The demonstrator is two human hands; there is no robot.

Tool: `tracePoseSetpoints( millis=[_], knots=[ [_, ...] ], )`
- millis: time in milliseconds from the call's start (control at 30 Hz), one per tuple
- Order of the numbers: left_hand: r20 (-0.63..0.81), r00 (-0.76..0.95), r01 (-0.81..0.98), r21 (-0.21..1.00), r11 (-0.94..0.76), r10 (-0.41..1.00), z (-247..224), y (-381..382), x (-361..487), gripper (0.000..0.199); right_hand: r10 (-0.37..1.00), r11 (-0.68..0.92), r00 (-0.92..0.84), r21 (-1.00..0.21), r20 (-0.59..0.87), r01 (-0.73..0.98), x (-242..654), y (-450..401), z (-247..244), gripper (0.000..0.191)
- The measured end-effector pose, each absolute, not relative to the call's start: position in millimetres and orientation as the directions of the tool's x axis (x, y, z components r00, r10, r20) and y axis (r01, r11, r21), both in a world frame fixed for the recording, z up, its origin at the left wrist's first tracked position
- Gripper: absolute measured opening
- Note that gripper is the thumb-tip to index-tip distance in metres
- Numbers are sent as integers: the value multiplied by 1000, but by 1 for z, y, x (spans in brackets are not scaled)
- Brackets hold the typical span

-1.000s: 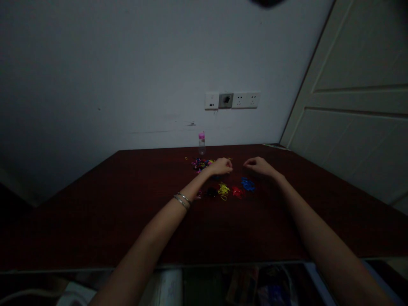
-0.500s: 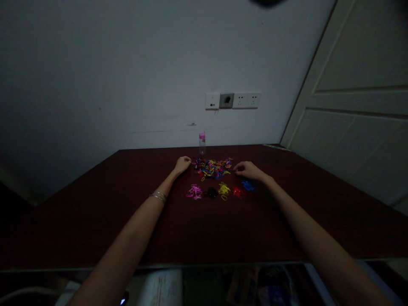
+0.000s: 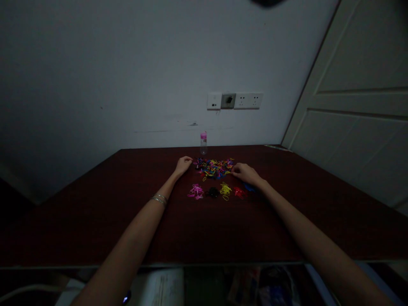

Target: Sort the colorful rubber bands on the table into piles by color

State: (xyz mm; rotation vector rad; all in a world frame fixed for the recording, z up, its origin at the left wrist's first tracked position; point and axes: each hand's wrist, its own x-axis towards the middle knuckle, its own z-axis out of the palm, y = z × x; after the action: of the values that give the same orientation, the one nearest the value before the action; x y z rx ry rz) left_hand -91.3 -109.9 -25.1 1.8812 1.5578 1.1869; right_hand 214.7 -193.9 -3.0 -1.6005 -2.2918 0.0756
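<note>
A mixed pile of small coloured rubber bands [image 3: 214, 168] lies on the dark red table. My left hand [image 3: 184, 165] rests at the pile's left edge, its fingers curled together; anything between the fingertips is too small to make out. At the right edge, my right hand [image 3: 246, 172] has thumb and fingers pinched against the bands, and what they hold is hidden. Nearer to me lie sorted heaps: pink bands [image 3: 196, 191], black bands [image 3: 213, 192], yellow bands [image 3: 225, 191] and red bands [image 3: 239, 192]. Blue bands [image 3: 249, 187] show partly behind my right wrist.
A clear bottle with a pink top [image 3: 203, 143] stands behind the pile, near the wall. Sockets and a switch [image 3: 235, 100] are on the wall, and a white door [image 3: 353, 106] is on the right. Under the table edge [image 3: 223, 264] are stored things.
My right hand has moved slightly left, up to the pile's edge, and its wrist now covers more of the blue bands. My left hand stays at its place beside the pile.
</note>
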Motion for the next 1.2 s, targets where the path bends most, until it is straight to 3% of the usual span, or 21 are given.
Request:
tracePoseSetpoints(
  millis=[367, 733, 1200],
  knots=[
    [355, 1, 565, 771, -294, 935, -29, -108, -94, 23, 914, 393, -304, -406, 268, 825, 227, -180, -8, 13],
    [360, 8, 577, 761, -298, 933, -30, -107, -94, 23, 904, 377, -421, -600, 74, 706, 238, -178, -2, 14],
    [422, 48, 600, 712, -364, 905, -30, -110, -92, 22, 800, 452, -600, -668, 9, 592, 210, -196, 13, 17]
  ],
)
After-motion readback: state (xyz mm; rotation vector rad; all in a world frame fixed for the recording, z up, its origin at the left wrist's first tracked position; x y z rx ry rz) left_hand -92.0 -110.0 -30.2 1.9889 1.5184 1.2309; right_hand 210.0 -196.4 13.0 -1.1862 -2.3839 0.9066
